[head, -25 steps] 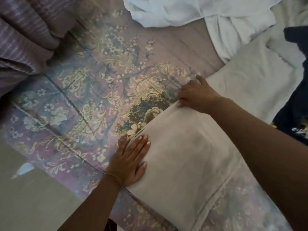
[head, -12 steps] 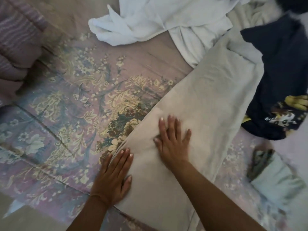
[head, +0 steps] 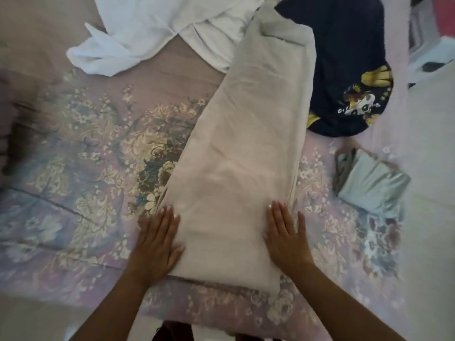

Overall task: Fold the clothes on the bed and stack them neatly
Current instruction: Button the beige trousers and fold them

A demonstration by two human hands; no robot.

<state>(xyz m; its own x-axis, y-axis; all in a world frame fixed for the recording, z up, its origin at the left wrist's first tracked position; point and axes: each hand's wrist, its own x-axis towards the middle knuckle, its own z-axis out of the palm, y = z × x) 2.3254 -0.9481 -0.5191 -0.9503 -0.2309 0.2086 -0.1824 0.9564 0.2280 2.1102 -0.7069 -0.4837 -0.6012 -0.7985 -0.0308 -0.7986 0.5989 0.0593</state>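
Note:
A long beige garment (head: 241,156) lies folded lengthwise on the floral bedspread (head: 81,153), running from the near edge toward the far right. My left hand (head: 157,242) lies flat, fingers straight, on its near left edge. My right hand (head: 286,235) presses flat on its near right edge. A crumpled white garment (head: 152,28) sits at the far side. To the right of the beige one lies a dark navy garment with a cartoon print (head: 344,70). A small folded pale green piece (head: 369,183) rests at the right.
The bed's near edge runs along the bottom of the view, with pale floor (head: 29,321) at the lower left. A dark striped fabric shape (head: 7,134) sits at the far left. White furniture (head: 433,50) stands at the upper right.
My right hand slid from the middle of the beige garment to its near right edge. The view shifted, showing more of the navy garment and the folded green piece.

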